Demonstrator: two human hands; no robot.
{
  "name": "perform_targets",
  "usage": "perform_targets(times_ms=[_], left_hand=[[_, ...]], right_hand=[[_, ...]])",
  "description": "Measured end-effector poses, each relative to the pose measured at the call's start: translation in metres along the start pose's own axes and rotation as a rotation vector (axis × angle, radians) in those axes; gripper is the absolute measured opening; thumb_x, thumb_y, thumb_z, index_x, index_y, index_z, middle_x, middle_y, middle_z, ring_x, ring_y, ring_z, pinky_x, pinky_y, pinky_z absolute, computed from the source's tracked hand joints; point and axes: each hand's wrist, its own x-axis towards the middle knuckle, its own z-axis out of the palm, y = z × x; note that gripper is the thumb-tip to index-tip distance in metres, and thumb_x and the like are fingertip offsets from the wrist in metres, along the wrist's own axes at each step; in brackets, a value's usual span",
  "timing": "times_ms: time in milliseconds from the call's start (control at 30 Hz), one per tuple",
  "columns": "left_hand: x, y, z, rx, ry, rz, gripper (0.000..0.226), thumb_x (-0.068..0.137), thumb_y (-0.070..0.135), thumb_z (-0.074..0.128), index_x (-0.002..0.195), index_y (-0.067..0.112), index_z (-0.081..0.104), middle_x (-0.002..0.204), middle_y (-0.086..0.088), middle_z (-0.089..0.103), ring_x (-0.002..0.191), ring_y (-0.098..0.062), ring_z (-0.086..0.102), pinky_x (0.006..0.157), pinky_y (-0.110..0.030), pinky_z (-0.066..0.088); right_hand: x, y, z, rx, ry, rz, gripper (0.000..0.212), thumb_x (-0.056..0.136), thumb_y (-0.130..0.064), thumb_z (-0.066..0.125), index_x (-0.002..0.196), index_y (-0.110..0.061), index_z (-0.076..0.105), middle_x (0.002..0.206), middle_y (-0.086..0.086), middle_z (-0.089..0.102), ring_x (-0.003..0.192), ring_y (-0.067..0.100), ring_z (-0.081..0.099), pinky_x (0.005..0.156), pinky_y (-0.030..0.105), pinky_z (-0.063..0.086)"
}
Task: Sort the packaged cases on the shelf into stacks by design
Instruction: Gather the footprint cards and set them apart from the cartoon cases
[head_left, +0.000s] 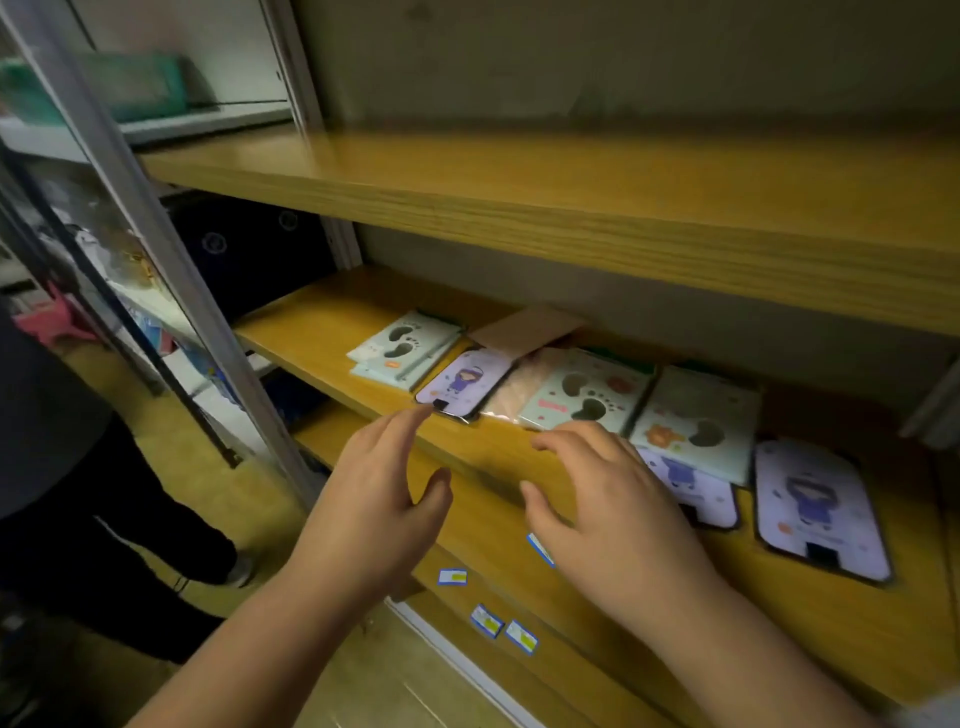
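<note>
Small blue-edged white label stickers (452, 577) at 6 o'clock on lower wooden board; dark fabric storage box (249, 249) at 10; teal plastic bin (130, 85) at 11, blurred.

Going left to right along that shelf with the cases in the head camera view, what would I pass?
Pale green footprint stack → purple girl case by the left hand → footprint case → another footprint case → purple girl case at far right.

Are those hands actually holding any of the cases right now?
No. The left hand reaches with a fingertip at the corner of a lilac cartoon-girl phone case; the right hand hovers spread above the wooden shelf.
</note>
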Motion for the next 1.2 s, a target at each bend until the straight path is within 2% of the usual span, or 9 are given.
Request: perform_targets(times_ms=[167,367,467,567,667,833,933,1100,1200], left_hand=[[0.055,-0.057,0.015,0.014,-0.046,0.013,0.058,0.097,0.041,0.054,0.15,0.036,0.033,0.151,0.012,0.045,0.137,-0.007,0.035,0.1,-0.022,0.029],[0.134,-0.131,0.027,0.034,-0.092,0.01,0.051,0.1,0.036,0.051,0.148,0.022,0.044,0.15,-0.001,0.049,0.136,-0.021,0.042,0.108,-0.038,0.038],[0.177,-0.158,0.034,0.109,-0.097,0.0,0.055,0.099,0.051,0.044,0.143,0.018,0.047,0.146,-0.01,0.05,0.132,-0.028,0.044,0.11,-0.045,0.039],[0.212,-0.179,0.036,0.237,-0.213,-0.072,0.08,0.094,0.069,0.036,0.153,0.015,0.031,0.153,-0.015,0.045,0.139,-0.036,0.04,0.114,-0.048,0.033],[0.231,-0.193,0.039,0.247,-0.26,-0.015,0.088,0.087,0.077,0.039,0.15,0.015,0.035,0.142,-0.014,0.056,0.128,-0.036,0.05,0.104,-0.046,0.043],[0.248,-0.203,0.036,-0.019,-0.323,-0.061,0.103,0.069,0.075,0.07,0.148,0.019,0.036,0.137,-0.01,0.056,0.119,-0.031,0.056,0.091,-0.044,0.053],[0.253,-0.209,0.029,-0.139,-0.308,-0.056,0.09,0.067,0.07,0.075,0.138,0.023,0.043,0.119,0.002,0.049,0.104,-0.021,0.053,0.083,-0.04,0.052],[0.244,-0.216,0.013,-0.405,-0.239,-0.032,0.05,0.086,0.04,0.075,0.127,0.03,0.05,0.099,0.018,0.055,0.09,-0.007,0.061,0.057,-0.015,0.045],[0.23,-0.215,0.003,-0.494,-0.233,-0.047,0.055,0.089,0.035,0.071,0.137,0.023,0.046,0.1,0.019,0.058,0.089,-0.004,0.063,0.056,-0.014,0.049]], right_hand=[[0.037,-0.006,0.025,-0.063,0.012,0.073,0.038,0.092,-0.044,0.055,0.128,-0.032,0.055,0.125,-0.015,0.053,0.115,0.007,0.05,0.092,0.029,0.044],[0.07,-0.028,0.059,-0.135,0.054,0.194,0.039,0.089,-0.049,0.05,0.123,-0.031,0.056,0.119,-0.015,0.054,0.11,0.008,0.052,0.09,0.028,0.044],[0.086,-0.037,0.078,-0.178,0.058,0.231,0.038,0.091,-0.045,0.054,0.125,-0.031,0.057,0.121,-0.015,0.055,0.113,0.008,0.05,0.094,0.027,0.042],[0.097,-0.049,0.094,-0.202,0.082,0.272,0.039,0.091,-0.042,0.059,0.128,-0.029,0.058,0.122,-0.015,0.056,0.114,0.005,0.047,0.093,0.022,0.037],[0.109,-0.059,0.106,-0.215,0.11,0.31,0.039,0.091,-0.041,0.059,0.128,-0.027,0.059,0.123,-0.013,0.057,0.115,0.006,0.048,0.093,0.022,0.036],[0.125,-0.066,0.122,-0.196,0.114,0.378,0.042,0.092,-0.042,0.059,0.132,-0.03,0.056,0.129,-0.014,0.056,0.119,0.007,0.049,0.095,0.024,0.041],[0.127,-0.062,0.121,-0.186,0.192,0.472,0.042,0.091,-0.042,0.062,0.131,-0.031,0.057,0.126,-0.012,0.059,0.113,0.007,0.054,0.09,0.026,0.045],[0.129,-0.059,0.121,-0.34,0.098,0.653,0.042,0.09,-0.058,0.054,0.117,-0.026,0.056,0.094,-0.007,0.061,0.076,0.009,0.053,0.056,0.024,0.038],[0.143,-0.061,0.131,-0.476,0.042,0.693,0.054,0.089,-0.069,0.044,0.106,-0.019,0.058,0.082,-0.004,0.059,0.067,0.012,0.051,0.048,0.026,0.032]])
